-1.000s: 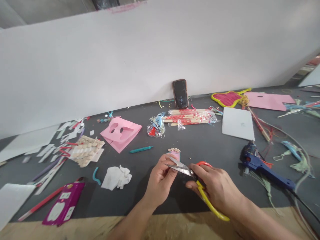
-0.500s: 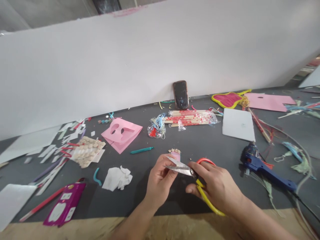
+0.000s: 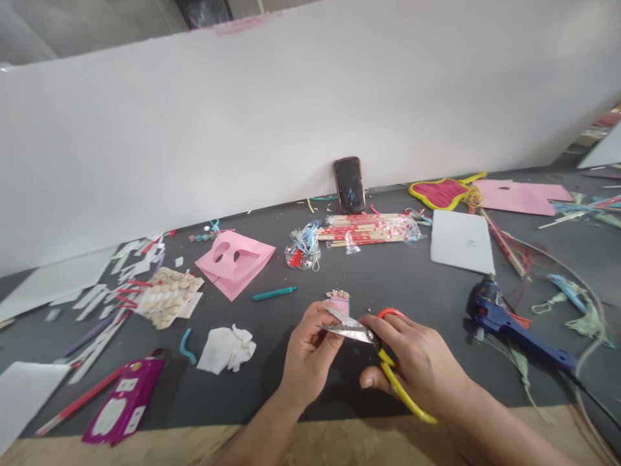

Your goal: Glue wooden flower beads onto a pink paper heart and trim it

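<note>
My left hand (image 3: 310, 353) pinches a small pink piece topped with tiny beige beads (image 3: 338, 300), held just above the dark table. My right hand (image 3: 417, 362) grips scissors (image 3: 361, 333) with a red and a yellow handle. Their metal blades are slightly apart and point left, right at the lower edge of the pink piece, touching my left fingertips.
A blue glue gun (image 3: 504, 320) lies to the right, a white sheet (image 3: 462, 241) behind it. A pink paper with cut-out holes (image 3: 235, 256), a teal pen (image 3: 274, 293), crumpled tissue (image 3: 226, 349), bagged sticks (image 3: 369, 228) and a phone (image 3: 348, 184) against the white wall surround the hands.
The scissor blades closed a little on the pink piece and then parted slightly again. Both hands stayed in nearly the same place.
</note>
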`<state>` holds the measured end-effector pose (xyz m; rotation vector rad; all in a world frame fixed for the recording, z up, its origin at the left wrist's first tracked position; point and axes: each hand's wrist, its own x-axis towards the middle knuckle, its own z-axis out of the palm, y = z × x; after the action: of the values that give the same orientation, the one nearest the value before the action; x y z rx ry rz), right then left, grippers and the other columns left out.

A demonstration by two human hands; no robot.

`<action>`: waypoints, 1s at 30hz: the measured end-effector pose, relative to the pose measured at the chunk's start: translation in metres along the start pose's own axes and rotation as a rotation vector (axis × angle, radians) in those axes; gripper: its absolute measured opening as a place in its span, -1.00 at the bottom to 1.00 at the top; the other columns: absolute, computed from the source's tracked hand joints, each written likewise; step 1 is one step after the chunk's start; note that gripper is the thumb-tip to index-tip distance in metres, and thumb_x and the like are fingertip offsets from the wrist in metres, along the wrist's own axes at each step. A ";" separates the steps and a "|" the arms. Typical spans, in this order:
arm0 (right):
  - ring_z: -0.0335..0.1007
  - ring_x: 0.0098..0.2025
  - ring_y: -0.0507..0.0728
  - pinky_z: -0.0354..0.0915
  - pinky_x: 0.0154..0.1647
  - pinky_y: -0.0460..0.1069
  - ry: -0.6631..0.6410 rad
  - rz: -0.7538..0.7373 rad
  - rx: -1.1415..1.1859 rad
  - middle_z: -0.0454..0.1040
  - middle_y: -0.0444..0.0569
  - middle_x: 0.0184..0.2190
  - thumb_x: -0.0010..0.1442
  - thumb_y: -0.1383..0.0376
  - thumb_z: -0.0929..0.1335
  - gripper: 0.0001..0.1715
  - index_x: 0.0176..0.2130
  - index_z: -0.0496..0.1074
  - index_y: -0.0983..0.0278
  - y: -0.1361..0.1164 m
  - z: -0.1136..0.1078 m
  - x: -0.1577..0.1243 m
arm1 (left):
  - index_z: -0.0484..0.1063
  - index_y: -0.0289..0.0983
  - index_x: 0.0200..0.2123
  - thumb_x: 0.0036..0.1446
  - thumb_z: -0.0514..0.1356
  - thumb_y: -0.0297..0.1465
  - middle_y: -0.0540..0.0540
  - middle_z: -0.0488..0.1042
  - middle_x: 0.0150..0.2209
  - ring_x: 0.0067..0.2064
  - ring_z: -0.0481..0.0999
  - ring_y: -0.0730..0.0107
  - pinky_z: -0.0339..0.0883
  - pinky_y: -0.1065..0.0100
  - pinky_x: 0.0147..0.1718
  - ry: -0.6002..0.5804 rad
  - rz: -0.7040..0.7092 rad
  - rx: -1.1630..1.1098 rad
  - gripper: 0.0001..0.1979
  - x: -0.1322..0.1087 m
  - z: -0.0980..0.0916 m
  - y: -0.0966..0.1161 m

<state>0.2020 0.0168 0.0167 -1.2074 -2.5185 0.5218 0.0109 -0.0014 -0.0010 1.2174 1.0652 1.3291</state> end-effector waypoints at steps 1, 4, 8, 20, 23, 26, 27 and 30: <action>0.45 -0.28 0.22 0.32 -0.33 0.01 -0.004 0.004 -0.001 0.48 0.07 -0.29 0.14 -0.23 0.22 -0.26 0.01 0.33 0.27 0.001 0.001 0.000 | 0.44 -0.27 -0.42 0.16 0.20 -0.32 -0.08 0.31 -0.25 -0.32 0.34 0.43 0.21 0.43 -0.43 -0.003 0.001 0.007 -0.84 0.000 0.000 0.000; 0.46 -0.31 0.21 0.30 -0.36 0.00 -0.018 0.009 -0.013 0.49 0.05 -0.32 0.22 -0.16 0.18 -0.35 0.00 0.32 0.27 0.003 0.004 -0.001 | 0.43 -0.28 -0.41 0.18 0.18 -0.34 -0.06 0.30 -0.26 -0.36 0.31 0.48 0.20 0.45 -0.45 -0.017 0.007 0.021 -0.84 0.001 0.001 -0.002; 0.47 -0.38 0.19 0.25 -0.41 -0.02 -0.031 -0.002 -0.035 0.49 0.00 -0.38 0.28 -0.08 0.16 -0.45 -0.02 0.31 0.27 0.004 0.005 -0.002 | 0.42 -0.28 -0.39 0.19 0.17 -0.38 -0.05 0.30 -0.26 -0.35 0.31 0.49 0.19 0.47 -0.44 -0.011 0.053 0.031 -0.88 0.002 0.001 -0.004; 0.47 -0.41 0.18 0.22 -0.46 -0.02 0.031 0.011 -0.100 0.50 -0.02 -0.39 0.28 -0.09 0.15 -0.48 -0.08 0.33 0.24 0.001 0.005 -0.002 | 0.41 -0.23 -0.31 0.21 0.15 -0.44 -0.06 0.33 -0.19 -0.27 0.37 0.45 0.24 0.46 -0.38 0.029 0.180 0.158 -0.95 -0.002 0.000 -0.007; 0.46 -0.40 0.19 0.25 -0.45 -0.01 0.046 0.005 -0.092 0.49 -0.01 -0.39 0.21 -0.18 0.18 -0.38 -0.06 0.33 0.24 0.002 0.004 0.000 | 0.41 -0.23 -0.30 0.21 0.14 -0.46 -0.06 0.34 -0.18 -0.25 0.40 0.45 0.26 0.44 -0.32 0.032 0.217 0.188 -0.94 -0.001 -0.001 -0.007; 0.47 -0.36 0.22 0.29 -0.41 0.02 0.054 0.004 -0.096 0.49 0.02 -0.36 0.09 -0.28 0.21 -0.23 -0.02 0.33 0.25 0.002 0.002 0.001 | 0.42 -0.23 -0.28 0.21 0.14 -0.47 -0.07 0.34 -0.19 -0.24 0.40 0.45 0.28 0.43 -0.29 0.037 0.225 0.200 -0.93 -0.001 -0.001 -0.008; 0.47 -0.35 0.23 0.29 -0.40 0.03 0.055 0.007 -0.101 0.49 0.04 -0.35 0.07 -0.29 0.22 -0.20 -0.01 0.33 0.25 0.002 0.001 0.001 | 0.43 -0.24 -0.28 0.21 0.13 -0.47 -0.07 0.34 -0.20 -0.24 0.41 0.44 0.28 0.42 -0.29 0.034 0.224 0.201 -0.92 -0.002 -0.001 -0.008; 0.48 -0.30 0.24 0.31 -0.37 0.03 0.050 0.010 -0.101 0.49 0.07 -0.32 0.08 -0.29 0.21 -0.20 0.00 0.33 0.25 0.002 0.001 0.002 | 0.43 -0.25 -0.28 0.22 0.12 -0.47 -0.07 0.33 -0.22 -0.23 0.41 0.43 0.29 0.41 -0.28 0.017 0.222 0.197 -0.91 -0.002 -0.002 -0.009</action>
<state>0.2022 0.0193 0.0150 -1.2526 -2.5243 0.3660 0.0099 -0.0023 -0.0098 1.5080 1.1183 1.4292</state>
